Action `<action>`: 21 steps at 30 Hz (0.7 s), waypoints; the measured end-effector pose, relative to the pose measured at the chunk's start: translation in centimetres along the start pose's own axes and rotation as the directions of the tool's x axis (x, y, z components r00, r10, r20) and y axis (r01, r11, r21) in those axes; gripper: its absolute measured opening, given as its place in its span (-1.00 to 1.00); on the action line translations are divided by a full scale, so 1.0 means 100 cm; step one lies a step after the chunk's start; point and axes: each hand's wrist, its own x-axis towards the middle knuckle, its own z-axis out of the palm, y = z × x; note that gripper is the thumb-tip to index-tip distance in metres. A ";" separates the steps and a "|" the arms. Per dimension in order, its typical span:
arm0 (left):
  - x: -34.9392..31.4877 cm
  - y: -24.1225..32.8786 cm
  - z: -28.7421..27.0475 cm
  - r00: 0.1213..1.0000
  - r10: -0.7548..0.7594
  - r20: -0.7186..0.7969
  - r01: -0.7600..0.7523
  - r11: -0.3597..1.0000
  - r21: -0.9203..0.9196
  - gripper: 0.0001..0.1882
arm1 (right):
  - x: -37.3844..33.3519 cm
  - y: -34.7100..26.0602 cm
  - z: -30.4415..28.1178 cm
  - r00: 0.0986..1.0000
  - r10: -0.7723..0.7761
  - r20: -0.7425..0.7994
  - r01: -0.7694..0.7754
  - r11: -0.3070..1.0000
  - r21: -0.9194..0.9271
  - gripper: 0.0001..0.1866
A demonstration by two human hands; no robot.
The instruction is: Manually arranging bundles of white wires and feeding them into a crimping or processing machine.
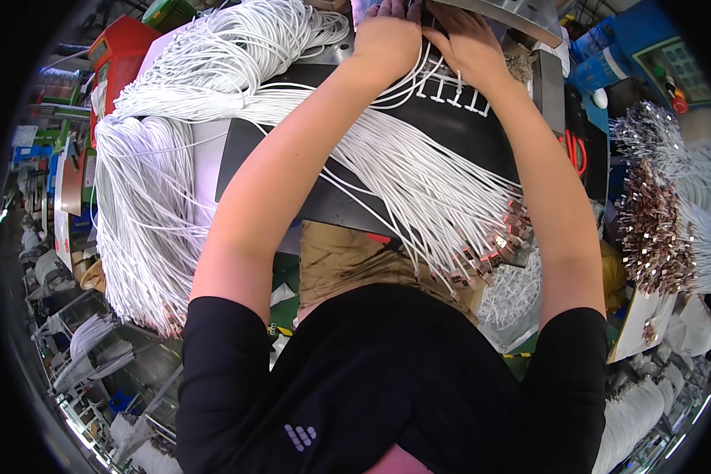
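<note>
At the top edge, my left hand (389,38) and my right hand (472,49) reach forward side by side at a metal fixture. The left fingers bend over, closed, with their tips hidden. My right thumb points toward the left hand; the other right fingers are curled together, and what they hold is hidden. Thin white cables (407,88) run up between the two hands. Below the right wrist lies a white plastic strip with several prongs (453,101). Between my forearms a fanned bundle of white cables (403,162) spreads over a black surface (336,204), with brownish connectors (494,243) at its near end.
Coiled white cable (241,47) lies at the back left, and another bundle (146,213) hangs over the left edge. A metal block (521,17) stands beyond my right hand. Right of it are red-handled tools (574,150) and a control box (679,71). More connector-ended cables (657,229) hang at right.
</note>
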 end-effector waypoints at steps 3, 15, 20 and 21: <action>-0.008 -0.008 -0.013 0.997 0.081 0.013 -0.079 0.991 -0.111 -0.43 | -0.001 -0.003 -0.004 1.000 0.024 0.015 -0.025 0.999 0.046 -0.40; 0.001 0.001 0.007 0.992 -0.103 0.078 0.098 0.994 0.056 -0.49 | -0.003 -0.024 -0.001 0.932 -0.039 -0.361 -0.055 0.968 -0.247 -0.65; -0.009 0.010 0.015 0.989 -0.132 -0.063 0.125 0.986 -0.108 -0.52 | -0.010 0.006 0.021 0.971 0.142 -0.194 -0.176 0.969 -0.173 -0.66; -0.011 0.009 0.013 0.989 -0.133 -0.070 0.119 0.977 -0.175 -0.54 | -0.013 0.011 0.020 0.971 0.132 -0.199 -0.161 0.977 -0.138 -0.66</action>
